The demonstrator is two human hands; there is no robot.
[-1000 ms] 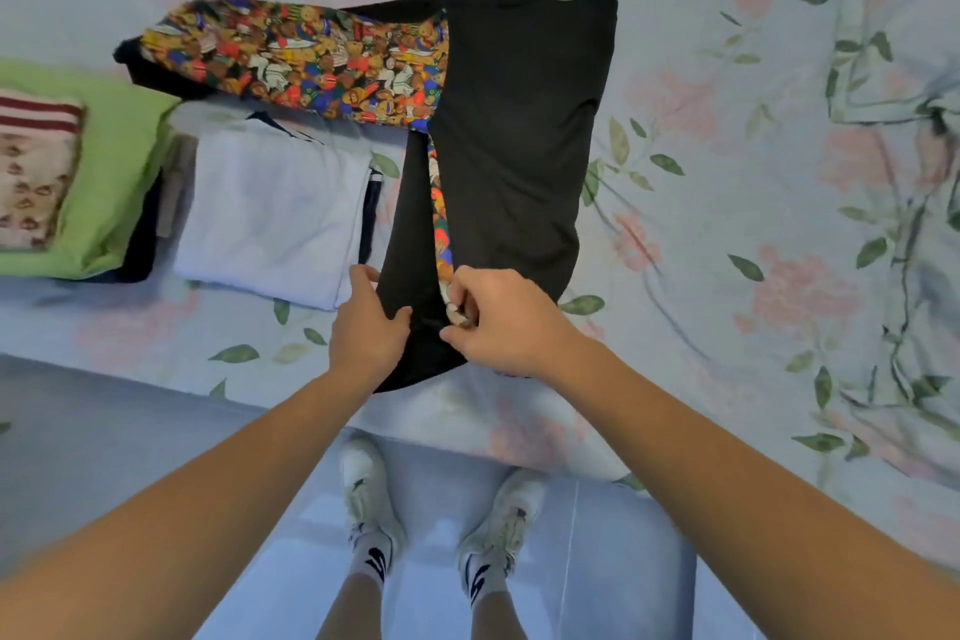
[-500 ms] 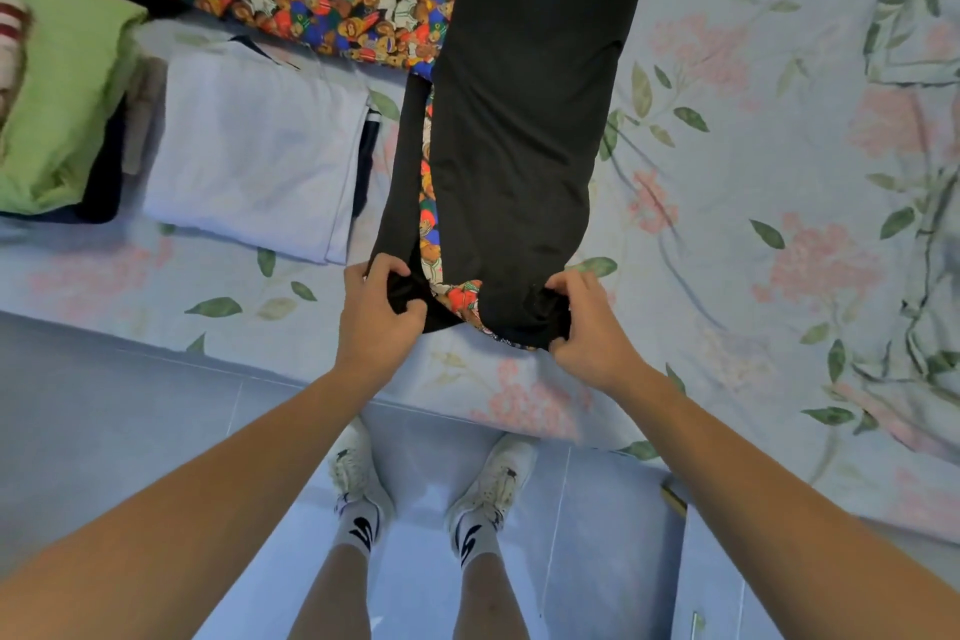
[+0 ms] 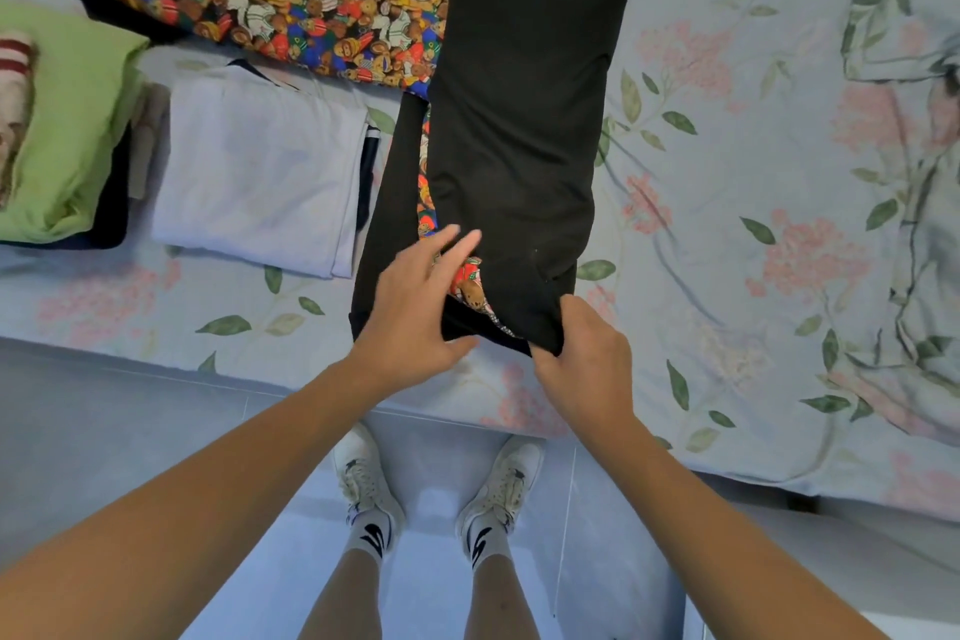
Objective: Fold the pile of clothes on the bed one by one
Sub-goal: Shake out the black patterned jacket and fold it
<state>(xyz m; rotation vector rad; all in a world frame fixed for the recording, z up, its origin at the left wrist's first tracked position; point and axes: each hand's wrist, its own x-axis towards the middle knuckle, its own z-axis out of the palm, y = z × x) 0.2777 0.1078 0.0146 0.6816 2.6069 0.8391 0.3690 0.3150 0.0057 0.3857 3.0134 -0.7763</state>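
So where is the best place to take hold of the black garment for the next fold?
Probably the near hem of the black garment, from the bed's edge: it lies lengthwise away, the right hand already grips one near corner, and the left hand rests flat beside it.

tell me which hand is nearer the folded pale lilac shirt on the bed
Left. The left hand lies on the black garment just right of the folded pale lilac shirt; the right hand grips the garment's far corner.

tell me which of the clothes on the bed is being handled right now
The black garment with the teddy-bear print lining; the right hand grips its near hem. The folded white and green ones lie untouched.
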